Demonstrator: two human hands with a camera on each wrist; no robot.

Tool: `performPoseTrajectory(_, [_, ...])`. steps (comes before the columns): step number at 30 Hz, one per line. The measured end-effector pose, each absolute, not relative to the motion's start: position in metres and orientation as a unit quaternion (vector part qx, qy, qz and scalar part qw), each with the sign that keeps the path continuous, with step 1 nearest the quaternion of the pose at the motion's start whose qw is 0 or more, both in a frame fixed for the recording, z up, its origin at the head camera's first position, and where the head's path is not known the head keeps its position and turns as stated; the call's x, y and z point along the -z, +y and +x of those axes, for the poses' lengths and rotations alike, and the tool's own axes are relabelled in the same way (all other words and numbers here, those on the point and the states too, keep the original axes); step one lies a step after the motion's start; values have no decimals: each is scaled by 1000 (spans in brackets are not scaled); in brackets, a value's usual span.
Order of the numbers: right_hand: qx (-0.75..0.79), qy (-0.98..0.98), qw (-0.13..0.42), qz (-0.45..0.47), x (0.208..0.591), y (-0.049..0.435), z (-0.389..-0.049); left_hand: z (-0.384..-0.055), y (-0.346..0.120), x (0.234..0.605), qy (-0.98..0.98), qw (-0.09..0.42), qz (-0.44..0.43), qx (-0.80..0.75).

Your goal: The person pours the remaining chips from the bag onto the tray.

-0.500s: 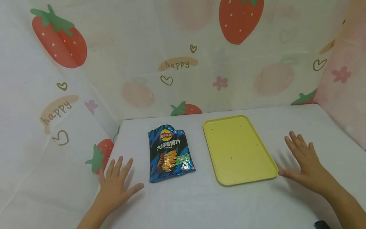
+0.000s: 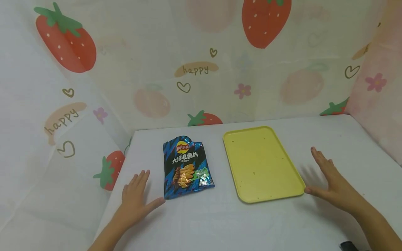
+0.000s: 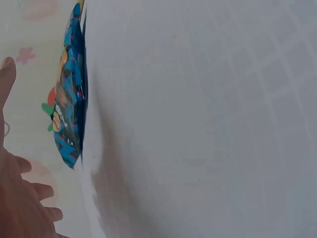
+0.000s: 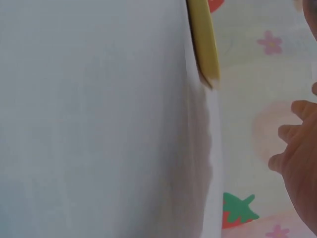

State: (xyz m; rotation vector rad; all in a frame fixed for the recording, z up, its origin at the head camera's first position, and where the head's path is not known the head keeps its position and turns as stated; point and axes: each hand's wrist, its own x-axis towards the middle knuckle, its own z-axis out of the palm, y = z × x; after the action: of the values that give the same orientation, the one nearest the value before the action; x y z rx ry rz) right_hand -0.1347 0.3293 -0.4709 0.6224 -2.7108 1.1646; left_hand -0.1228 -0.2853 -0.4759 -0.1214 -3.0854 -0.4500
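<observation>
On the left half of the white table lies a blue and black bag of potato chips (image 2: 186,167), its top edge uneven. To its right is a yellow rectangular tray (image 2: 263,164) with small dark specks. My left hand (image 2: 135,198) is just left of the bag, fingers extended and thumb tip right by the bag's lower left corner. My right hand (image 2: 333,184) hovers beside the tray's right side, fingers extended and thumb close to its lower right corner. The left wrist view catches the bag (image 3: 69,94) edge-on; the right wrist view shows the tray's edge (image 4: 204,44).
A cloth printed with strawberries (image 2: 267,21) and hearts hangs behind the table and along its left. Pink cloth (image 2: 383,104) hangs on the right. A small black object (image 2: 348,245) sits at the bottom edge near my right forearm.
My left hand has shifted right toward the bag and turned, its fingers closer together. The right hand has turned slightly, its fingers bunching together. The bag and tray stay in place.
</observation>
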Motion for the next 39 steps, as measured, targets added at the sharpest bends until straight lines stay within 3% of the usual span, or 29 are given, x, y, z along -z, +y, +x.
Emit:
performPoseTrajectory(5, [-418,-894,13,163,469,326,-132,-126,-281,481,-980,-1,-37,197])
performPoseTrajectory(28, [-436,-881,-26,178,485,310,-143,-139,-259,483,-952,-73,27,296])
performPoseTrajectory(39, [-418,-888,-28,187,498,311,-145,-143,-251,489,-947,-63,30,312])
